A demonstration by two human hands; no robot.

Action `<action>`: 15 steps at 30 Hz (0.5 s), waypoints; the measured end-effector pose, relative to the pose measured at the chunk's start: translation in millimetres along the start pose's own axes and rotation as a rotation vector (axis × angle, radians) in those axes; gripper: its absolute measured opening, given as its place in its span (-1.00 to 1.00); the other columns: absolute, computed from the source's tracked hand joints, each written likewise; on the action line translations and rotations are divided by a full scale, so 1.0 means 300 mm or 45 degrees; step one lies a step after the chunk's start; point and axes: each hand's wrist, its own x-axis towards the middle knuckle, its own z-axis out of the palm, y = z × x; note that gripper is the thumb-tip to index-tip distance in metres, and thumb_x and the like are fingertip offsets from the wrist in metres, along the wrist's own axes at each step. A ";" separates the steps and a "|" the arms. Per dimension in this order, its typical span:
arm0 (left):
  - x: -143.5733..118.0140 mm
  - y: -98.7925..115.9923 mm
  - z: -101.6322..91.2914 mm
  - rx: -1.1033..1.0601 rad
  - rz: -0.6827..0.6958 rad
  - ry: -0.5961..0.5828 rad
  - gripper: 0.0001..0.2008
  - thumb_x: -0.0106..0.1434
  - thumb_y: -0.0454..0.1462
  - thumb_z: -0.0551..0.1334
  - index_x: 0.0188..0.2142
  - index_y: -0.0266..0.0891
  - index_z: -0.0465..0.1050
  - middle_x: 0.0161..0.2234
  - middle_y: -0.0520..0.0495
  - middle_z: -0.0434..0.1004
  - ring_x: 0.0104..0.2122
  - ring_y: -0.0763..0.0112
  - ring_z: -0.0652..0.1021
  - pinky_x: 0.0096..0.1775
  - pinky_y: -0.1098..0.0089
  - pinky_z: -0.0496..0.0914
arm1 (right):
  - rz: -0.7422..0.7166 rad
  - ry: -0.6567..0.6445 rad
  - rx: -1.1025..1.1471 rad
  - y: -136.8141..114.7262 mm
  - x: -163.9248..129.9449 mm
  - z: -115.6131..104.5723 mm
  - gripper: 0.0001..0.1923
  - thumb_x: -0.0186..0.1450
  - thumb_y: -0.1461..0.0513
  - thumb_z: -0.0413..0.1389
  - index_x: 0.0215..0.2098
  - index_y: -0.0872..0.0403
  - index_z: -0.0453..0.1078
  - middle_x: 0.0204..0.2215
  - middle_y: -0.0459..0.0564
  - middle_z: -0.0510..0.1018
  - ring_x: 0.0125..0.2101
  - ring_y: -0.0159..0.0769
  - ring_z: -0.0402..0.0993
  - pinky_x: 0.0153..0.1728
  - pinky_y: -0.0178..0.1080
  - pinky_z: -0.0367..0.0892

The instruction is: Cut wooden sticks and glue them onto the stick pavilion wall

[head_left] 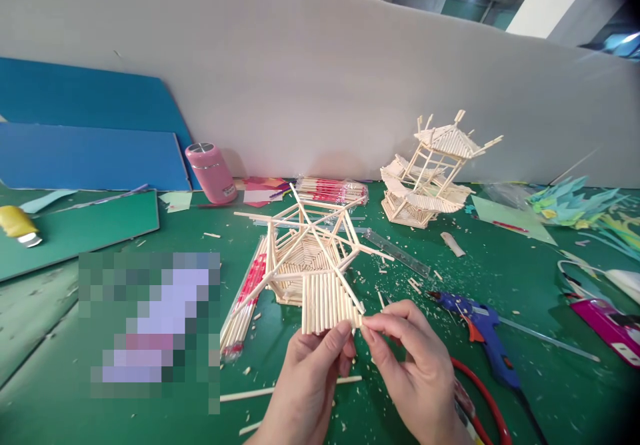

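A pavilion frame of thin wooden sticks [310,245] stands on the green table, its long roof sticks jutting outward. On its near side slopes a roof panel of sticks laid side by side [325,302]. My left hand [313,378] grips this panel's lower edge, thumb on top and fingers beneath. At the panel's right corner, my right hand [415,365] pinches a small stick end between thumb and fingertips, touching the panel. Right of that hand lies a blue hot glue gun [483,325] with an orange trigger and a clear glue stick at its rear.
A stick pagoda [435,172] stands at the back right. Packs of sticks [247,285] lie left of and behind the frame. A pink flask [213,172], red-handled tool [487,405], magenta device [607,328], yellow cutter [19,224] and stick scraps surround the work.
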 end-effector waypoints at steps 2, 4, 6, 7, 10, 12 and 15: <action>0.000 0.001 0.002 -0.004 -0.001 0.009 -0.73 -0.05 -0.20 0.37 -0.71 -0.30 0.41 -0.67 0.03 0.30 -0.56 0.47 0.27 -0.43 0.45 0.22 | -0.013 -0.008 -0.010 0.000 0.004 -0.003 -0.87 0.20 0.42 0.09 -0.33 0.11 0.39 -0.46 -0.04 0.36 -0.45 -0.37 0.33 -0.50 -0.32 0.33; 0.000 0.004 0.006 -0.011 0.006 0.017 -0.74 -0.04 -0.21 0.37 -0.70 -0.30 0.41 -0.66 0.03 0.31 -0.56 0.47 0.28 -0.43 0.45 0.22 | -0.012 -0.026 -0.010 0.000 0.008 -0.005 -0.86 0.20 0.42 0.08 -0.32 0.10 0.39 -0.45 -0.04 0.36 -0.44 -0.36 0.33 -0.50 -0.31 0.33; 0.001 0.006 0.009 -0.019 0.012 0.021 -0.75 -0.05 -0.22 0.37 -0.70 -0.30 0.42 -0.66 0.03 0.31 -0.56 0.48 0.27 -0.43 0.45 0.21 | -0.008 -0.044 0.004 0.001 0.009 -0.007 -0.86 0.20 0.42 0.08 -0.32 0.09 0.38 -0.45 -0.05 0.36 -0.44 -0.35 0.33 -0.50 -0.30 0.33; 0.001 0.006 0.010 -0.024 0.013 0.022 -0.75 -0.05 -0.22 0.37 -0.70 -0.30 0.42 -0.66 0.03 0.32 -0.56 0.48 0.27 -0.43 0.45 0.21 | -0.004 -0.051 0.012 0.001 0.010 -0.007 -0.85 0.20 0.42 0.08 -0.32 0.09 0.38 -0.45 -0.05 0.37 -0.44 -0.36 0.33 -0.49 -0.30 0.33; 0.002 0.004 0.008 -0.040 -0.003 0.024 -0.76 -0.06 -0.23 0.38 -0.69 -0.31 0.42 -0.65 0.03 0.32 -0.56 0.48 0.28 -0.43 0.44 0.21 | 0.017 -0.045 0.038 0.005 0.007 -0.006 -0.84 0.20 0.43 0.08 -0.31 0.08 0.38 -0.45 -0.05 0.37 -0.43 -0.36 0.35 -0.48 -0.31 0.34; 0.002 0.001 0.006 -0.044 -0.018 0.036 -0.77 -0.07 -0.22 0.38 -0.68 -0.31 0.43 -0.65 0.03 0.32 -0.55 0.48 0.28 -0.44 0.44 0.20 | 0.028 -0.046 0.047 0.008 0.005 -0.005 -0.84 0.20 0.43 0.09 -0.30 0.08 0.38 -0.44 -0.05 0.38 -0.42 -0.37 0.35 -0.47 -0.32 0.35; 0.001 -0.002 0.004 -0.042 -0.024 0.057 -0.76 -0.06 -0.20 0.38 -0.67 -0.31 0.44 -0.65 0.02 0.33 -0.55 0.48 0.28 -0.45 0.45 0.20 | 0.008 -0.072 0.047 0.014 0.003 -0.006 -0.84 0.21 0.42 0.08 -0.29 0.07 0.38 -0.44 -0.06 0.38 -0.43 -0.37 0.35 -0.48 -0.32 0.35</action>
